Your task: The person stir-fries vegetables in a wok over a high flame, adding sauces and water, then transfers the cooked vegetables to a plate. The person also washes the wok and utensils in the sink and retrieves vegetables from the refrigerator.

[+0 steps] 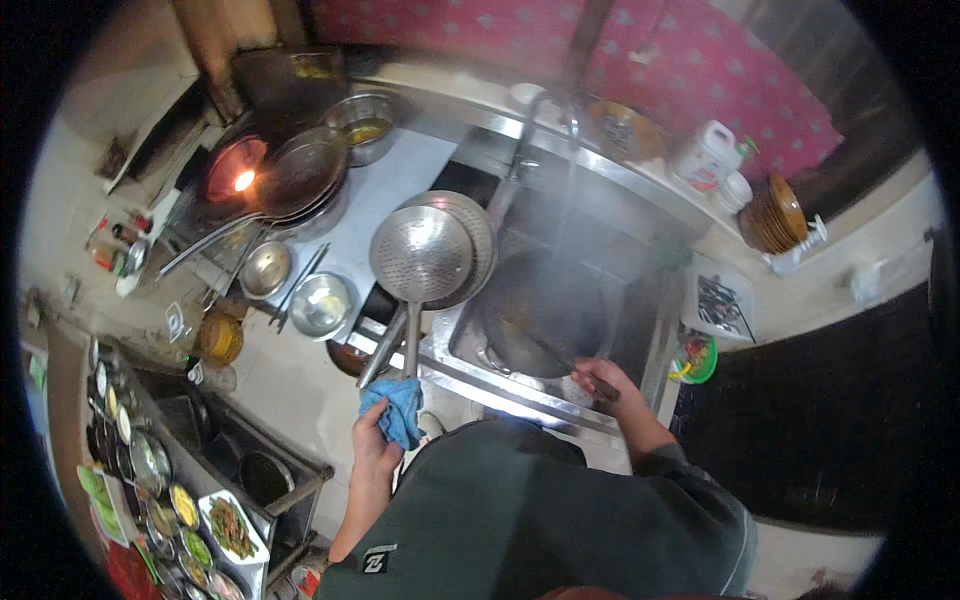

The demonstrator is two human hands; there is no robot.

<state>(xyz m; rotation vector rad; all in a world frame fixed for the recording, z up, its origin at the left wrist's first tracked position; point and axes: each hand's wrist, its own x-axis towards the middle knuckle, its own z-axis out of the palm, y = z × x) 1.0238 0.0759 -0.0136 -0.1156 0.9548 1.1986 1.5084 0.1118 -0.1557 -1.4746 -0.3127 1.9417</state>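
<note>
A crumpled blue cloth [393, 411] is gripped in my left hand [371, 439]. It sits at the handle ends of two perforated metal strainers [421, 253], one lying partly over the other; whether it touches them I cannot tell. My right hand [604, 379] is closed around the dark handle of a long tool [551, 350]. That tool slants into a dark wok [517, 349] in the metal sink basin [652, 352], and its far end is blurred by steam. Above the wok is a curved metal tap [517, 150], with water appearing to fall from it.
At the left, a flame [244, 180] burns beside a wok [304, 176]. Metal bowls [321, 306] and a pot [360, 127] stand on the counter. Lower left is a plate of cooked food [231, 527]. A white jug [709, 156] and stacked brown bowls [772, 214] line the back ledge.
</note>
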